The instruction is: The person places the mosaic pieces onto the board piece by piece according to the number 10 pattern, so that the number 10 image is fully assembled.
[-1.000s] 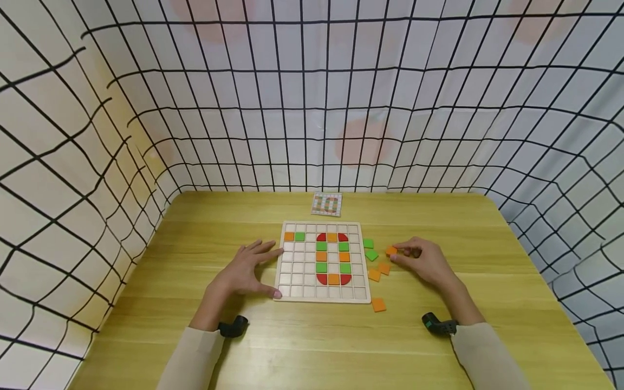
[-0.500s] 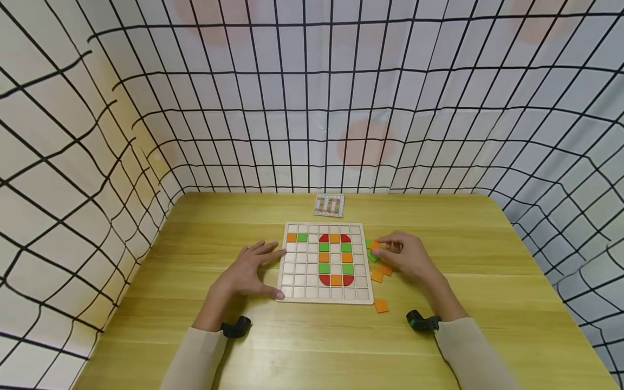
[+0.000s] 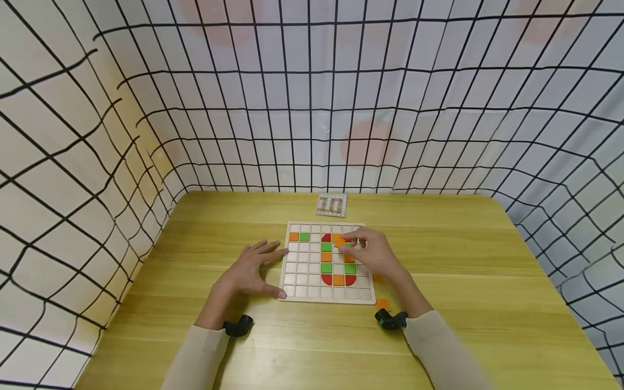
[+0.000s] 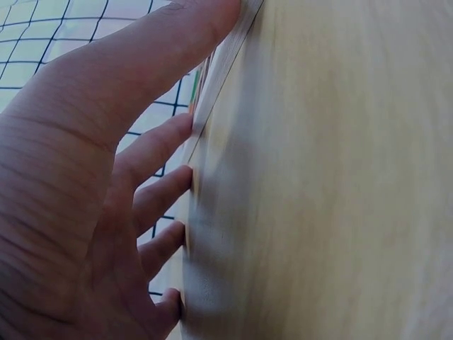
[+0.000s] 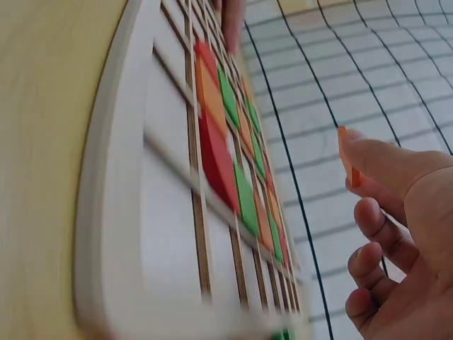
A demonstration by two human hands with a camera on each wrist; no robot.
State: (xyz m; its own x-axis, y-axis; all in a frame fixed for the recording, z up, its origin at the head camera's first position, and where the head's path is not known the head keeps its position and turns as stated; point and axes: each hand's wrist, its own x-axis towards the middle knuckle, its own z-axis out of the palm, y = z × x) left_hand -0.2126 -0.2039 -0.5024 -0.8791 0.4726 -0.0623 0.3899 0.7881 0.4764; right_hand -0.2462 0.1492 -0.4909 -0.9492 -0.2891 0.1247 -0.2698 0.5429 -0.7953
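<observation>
A square wooden grid board (image 3: 303,277) lies mid-table, bearing a ring of red, green and orange tiles. An orange tile (image 3: 293,236) and a green tile (image 3: 304,237) sit in its upper left cells. My right hand (image 3: 372,252) pinches another orange tile (image 5: 348,157) between thumb and index finger, held above the board in the right wrist view. In the head view it overlaps the ring's top. My left hand (image 3: 248,271) is spread at the board's left side, thumb and index fingertip at its edge. The left wrist view shows its straight fingers (image 4: 159,191) along the tabletop.
A small pattern card (image 3: 331,205) lies behind the board. One loose orange tile (image 3: 383,305) is by the board's lower right corner; other loose tiles are mostly hidden behind my right hand. Black wire mesh (image 3: 312,108) rises around the table's back and sides.
My right hand has carried the orange tile leftward from the loose pieces at the right to above the board. My left hand has stayed at the board's left edge.
</observation>
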